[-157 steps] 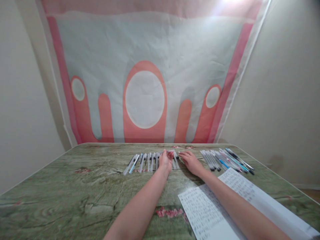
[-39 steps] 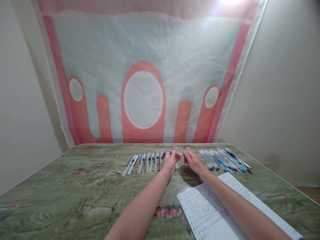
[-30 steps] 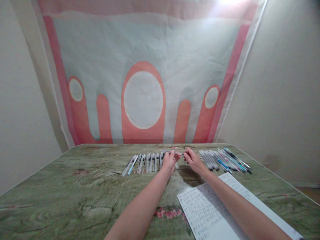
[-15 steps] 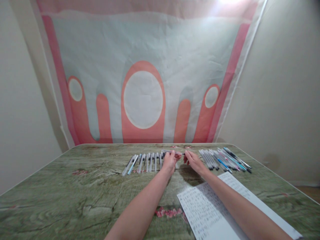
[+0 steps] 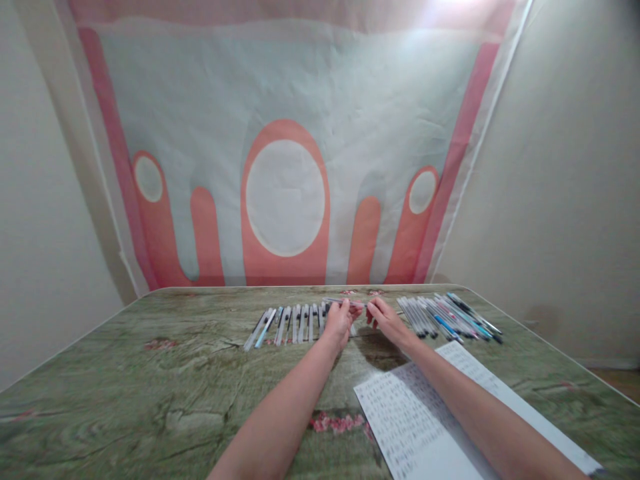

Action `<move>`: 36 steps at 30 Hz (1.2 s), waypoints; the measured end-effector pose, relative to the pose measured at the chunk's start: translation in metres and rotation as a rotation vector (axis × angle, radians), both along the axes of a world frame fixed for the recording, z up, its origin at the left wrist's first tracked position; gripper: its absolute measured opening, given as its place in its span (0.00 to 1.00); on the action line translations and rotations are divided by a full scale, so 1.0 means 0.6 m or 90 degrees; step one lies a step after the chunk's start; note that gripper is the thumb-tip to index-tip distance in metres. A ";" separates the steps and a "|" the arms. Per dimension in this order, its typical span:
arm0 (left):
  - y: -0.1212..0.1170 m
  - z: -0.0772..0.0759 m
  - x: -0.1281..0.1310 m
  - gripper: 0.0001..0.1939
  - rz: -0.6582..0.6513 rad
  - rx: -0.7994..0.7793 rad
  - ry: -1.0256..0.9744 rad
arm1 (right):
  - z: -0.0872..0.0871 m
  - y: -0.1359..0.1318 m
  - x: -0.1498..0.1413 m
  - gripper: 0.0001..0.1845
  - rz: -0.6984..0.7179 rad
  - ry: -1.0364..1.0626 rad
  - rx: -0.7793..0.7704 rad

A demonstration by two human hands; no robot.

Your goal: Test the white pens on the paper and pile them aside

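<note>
My left hand [image 5: 342, 323] is closed around a slim clear pen [image 5: 336, 301], held crosswise just above the far part of the table. My right hand [image 5: 381, 316] is closed at the pen's right end, its fingertips pinched there; they hide that end. Below and left of my left hand lies a row of clear pens [image 5: 287, 325] with dark parts, set side by side, one of them light blue [image 5: 265, 328]. My left hand covers part of this row.
Right of my right hand lies a second group of pens [image 5: 450, 319], some blue, pink or black. Sheets of handwritten paper [image 5: 400, 407] lie under my right forearm. The table [image 5: 125, 400] has a wood-pattern cover, and a printed cloth [image 5: 285, 200] hangs behind it.
Since the oldest frame, my right hand has gone from lying stretched by the row to pinching the pen's end, and my left hand has shifted slightly right. Over the last second, the hands barely move.
</note>
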State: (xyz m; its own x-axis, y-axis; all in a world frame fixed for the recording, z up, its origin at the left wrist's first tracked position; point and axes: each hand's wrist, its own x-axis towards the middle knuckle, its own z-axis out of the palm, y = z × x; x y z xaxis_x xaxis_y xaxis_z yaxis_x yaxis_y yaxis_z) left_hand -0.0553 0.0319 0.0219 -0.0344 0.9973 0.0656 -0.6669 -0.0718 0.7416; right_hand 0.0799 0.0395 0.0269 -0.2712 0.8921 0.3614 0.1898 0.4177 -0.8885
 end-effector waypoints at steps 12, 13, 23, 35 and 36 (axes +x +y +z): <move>-0.007 0.014 0.002 0.04 -0.023 -0.014 -0.079 | 0.007 -0.001 0.001 0.22 0.066 0.172 -0.166; -0.007 0.016 0.002 0.04 -0.023 -0.028 -0.097 | 0.011 -0.004 -0.001 0.21 0.059 0.160 -0.124; -0.037 0.015 0.018 0.14 -0.225 0.036 0.348 | 0.028 -0.007 0.003 0.27 -0.118 0.032 0.064; -0.089 0.030 0.019 0.34 -0.283 0.451 1.023 | 0.058 0.019 0.065 0.20 -0.390 0.145 0.131; -0.088 0.029 0.018 0.34 -0.267 0.456 1.026 | 0.061 0.019 0.065 0.20 -0.380 0.159 0.127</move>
